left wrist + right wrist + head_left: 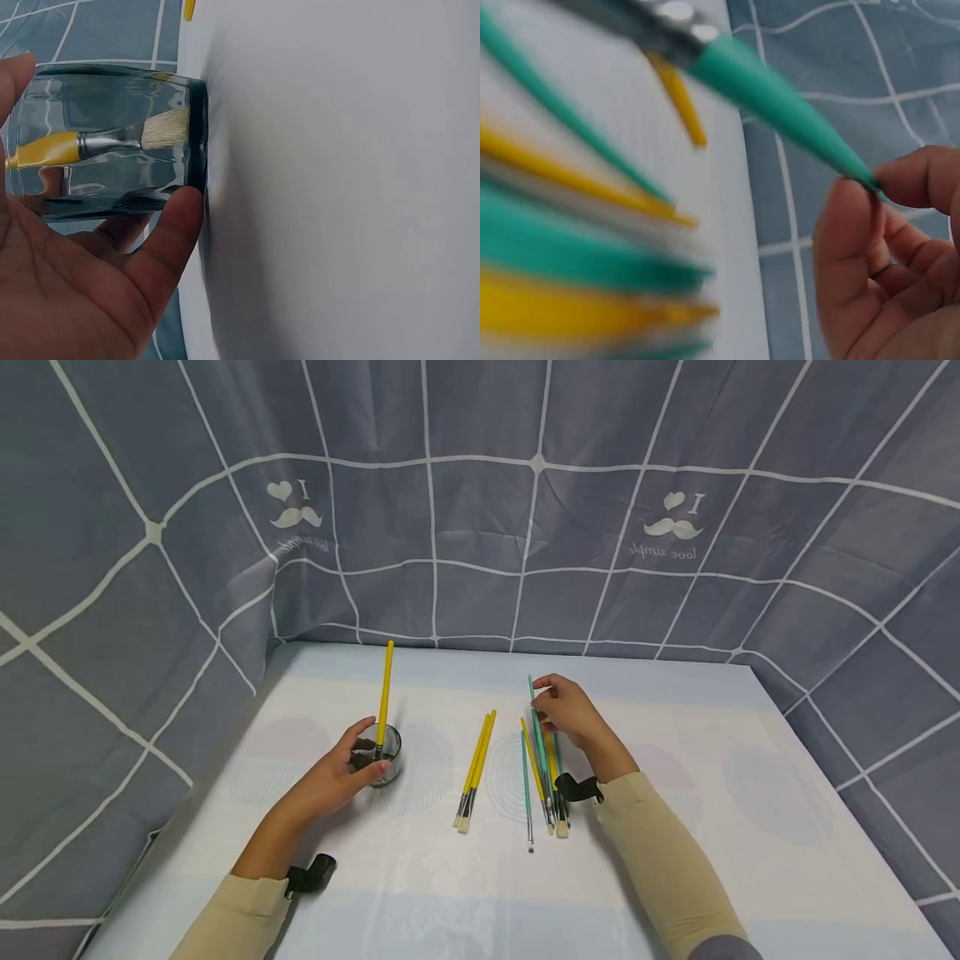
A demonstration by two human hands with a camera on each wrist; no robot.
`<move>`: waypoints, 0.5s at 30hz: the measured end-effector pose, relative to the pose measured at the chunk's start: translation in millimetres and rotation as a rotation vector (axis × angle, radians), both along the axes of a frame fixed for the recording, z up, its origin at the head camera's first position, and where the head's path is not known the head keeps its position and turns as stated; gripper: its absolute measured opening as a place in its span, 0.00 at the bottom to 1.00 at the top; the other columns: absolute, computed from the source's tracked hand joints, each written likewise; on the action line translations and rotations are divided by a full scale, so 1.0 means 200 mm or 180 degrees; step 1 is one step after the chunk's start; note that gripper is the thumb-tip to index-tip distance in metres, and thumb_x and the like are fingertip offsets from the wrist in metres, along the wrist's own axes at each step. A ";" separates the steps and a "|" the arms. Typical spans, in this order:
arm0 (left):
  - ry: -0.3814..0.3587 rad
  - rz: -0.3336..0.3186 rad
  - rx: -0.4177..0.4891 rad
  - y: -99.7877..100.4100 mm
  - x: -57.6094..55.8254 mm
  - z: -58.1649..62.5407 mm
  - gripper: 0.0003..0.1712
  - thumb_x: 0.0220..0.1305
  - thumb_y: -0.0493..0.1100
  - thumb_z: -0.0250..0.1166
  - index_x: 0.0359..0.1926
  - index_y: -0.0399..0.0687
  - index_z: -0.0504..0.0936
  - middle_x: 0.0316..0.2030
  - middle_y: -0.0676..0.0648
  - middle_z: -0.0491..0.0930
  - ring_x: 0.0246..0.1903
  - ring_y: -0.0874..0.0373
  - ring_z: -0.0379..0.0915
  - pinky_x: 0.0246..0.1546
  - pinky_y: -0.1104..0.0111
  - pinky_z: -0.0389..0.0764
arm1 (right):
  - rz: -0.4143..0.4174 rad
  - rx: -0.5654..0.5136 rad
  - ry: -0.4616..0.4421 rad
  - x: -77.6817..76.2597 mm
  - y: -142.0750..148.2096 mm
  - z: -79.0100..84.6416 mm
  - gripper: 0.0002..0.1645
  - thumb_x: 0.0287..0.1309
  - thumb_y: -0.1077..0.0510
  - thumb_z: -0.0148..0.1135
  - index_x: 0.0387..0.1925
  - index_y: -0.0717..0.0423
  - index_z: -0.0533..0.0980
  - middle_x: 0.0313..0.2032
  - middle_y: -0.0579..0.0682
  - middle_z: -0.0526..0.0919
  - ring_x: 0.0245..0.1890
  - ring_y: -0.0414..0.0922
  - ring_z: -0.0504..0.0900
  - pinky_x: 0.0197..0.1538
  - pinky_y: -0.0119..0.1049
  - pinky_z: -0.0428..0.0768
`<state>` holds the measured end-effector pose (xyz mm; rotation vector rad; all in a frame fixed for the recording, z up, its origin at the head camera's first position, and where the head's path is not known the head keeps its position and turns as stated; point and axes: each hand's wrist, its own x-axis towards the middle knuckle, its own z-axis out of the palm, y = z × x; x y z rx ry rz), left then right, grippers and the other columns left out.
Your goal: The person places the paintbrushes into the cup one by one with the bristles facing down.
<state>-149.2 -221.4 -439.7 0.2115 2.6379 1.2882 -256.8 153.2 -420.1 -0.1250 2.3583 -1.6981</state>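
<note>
My left hand [337, 781] grips a clear drinking glass [112, 94], thumb and fingers around its sides, as it stands on the table. A yellow-handled paintbrush [386, 693] leans inside, bristles down near the glass bottom, handle rising above the rim. To the right, my right hand [572, 714] pinches a green-handled paintbrush [780, 105] near its handle tip, between thumb and fingertip. The held brush is raised above a group of yellow and green paintbrushes [553, 768], whose handles point away from me; the right hand and wrist strap hide part of that group.
Two yellow paintbrushes [478, 768] lie side by side between the glass and the larger group. A thin green paintbrush [527, 785] lies at that group's left edge. The pale table [450, 902] meets a grey gridded curtain [480, 527] at the back and sides.
</note>
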 end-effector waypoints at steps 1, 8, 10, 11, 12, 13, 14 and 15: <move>-0.0001 -0.0002 -0.0007 0.00 0.00 0.00 0.50 0.67 0.64 0.61 0.78 0.58 0.44 0.70 0.30 0.57 0.68 0.30 0.53 0.58 0.35 0.62 | 0.0019 -0.0038 0.0022 0.00 -0.02 0.00 0.22 0.69 0.62 0.55 0.62 0.61 0.68 0.36 0.54 0.72 0.33 0.50 0.76 0.40 0.48 0.81; 0.0019 0.0016 -0.0032 0.00 0.00 -0.01 0.49 0.67 0.65 0.61 0.78 0.60 0.45 0.67 0.31 0.63 0.66 0.32 0.58 0.58 0.36 0.63 | 0.0107 -0.0228 0.0194 -0.02 -0.19 0.00 0.20 0.69 0.61 0.55 0.61 0.57 0.69 0.38 0.54 0.73 0.36 0.50 0.78 0.41 0.48 0.82; 0.0036 -0.0012 -0.0031 0.00 0.00 -0.01 0.50 0.67 0.64 0.61 0.78 0.58 0.44 0.67 0.30 0.63 0.66 0.31 0.58 0.57 0.36 0.63 | 0.0119 -0.0293 0.0243 -0.02 -0.23 0.00 0.21 0.69 0.62 0.55 0.61 0.58 0.69 0.38 0.54 0.72 0.36 0.50 0.79 0.39 0.45 0.82; 0.0031 -0.0002 -0.0026 0.00 0.00 -0.01 0.49 0.67 0.64 0.61 0.78 0.59 0.45 0.67 0.31 0.63 0.66 0.32 0.58 0.57 0.36 0.63 | 0.0128 -0.0310 0.0260 -0.02 -0.25 0.01 0.21 0.68 0.62 0.56 0.61 0.58 0.69 0.38 0.54 0.73 0.36 0.50 0.79 0.39 0.44 0.82; 0.0033 0.0004 -0.0023 0.00 0.00 -0.01 0.50 0.67 0.64 0.61 0.78 0.59 0.45 0.66 0.31 0.64 0.66 0.32 0.59 0.57 0.36 0.64 | 0.0141 -0.0347 0.0263 -0.02 -0.27 0.01 0.21 0.68 0.62 0.55 0.61 0.58 0.69 0.38 0.53 0.72 0.36 0.50 0.79 0.38 0.44 0.82; 0.0033 0.0001 -0.0021 0.00 0.00 -0.01 0.50 0.67 0.64 0.61 0.78 0.58 0.45 0.66 0.32 0.64 0.66 0.33 0.59 0.57 0.36 0.64 | 0.0151 -0.0389 0.0264 -0.02 -0.29 0.02 0.21 0.68 0.62 0.55 0.61 0.58 0.69 0.38 0.53 0.72 0.36 0.50 0.79 0.39 0.44 0.82; 0.0033 -0.0001 -0.0020 0.00 0.00 -0.01 0.50 0.67 0.64 0.61 0.78 0.58 0.44 0.66 0.32 0.65 0.65 0.33 0.60 0.57 0.36 0.64 | 0.0161 -0.0423 0.0272 -0.02 -0.30 0.02 0.20 0.68 0.63 0.55 0.60 0.58 0.69 0.38 0.53 0.72 0.35 0.49 0.79 0.39 0.46 0.82; 0.0041 -0.0007 -0.0024 0.00 0.00 -0.01 0.50 0.67 0.64 0.61 0.78 0.57 0.44 0.66 0.32 0.65 0.65 0.33 0.60 0.57 0.36 0.64 | 0.0167 -0.0463 0.0283 -0.02 -0.32 0.03 0.20 0.68 0.63 0.55 0.60 0.58 0.69 0.37 0.53 0.73 0.35 0.49 0.79 0.40 0.47 0.82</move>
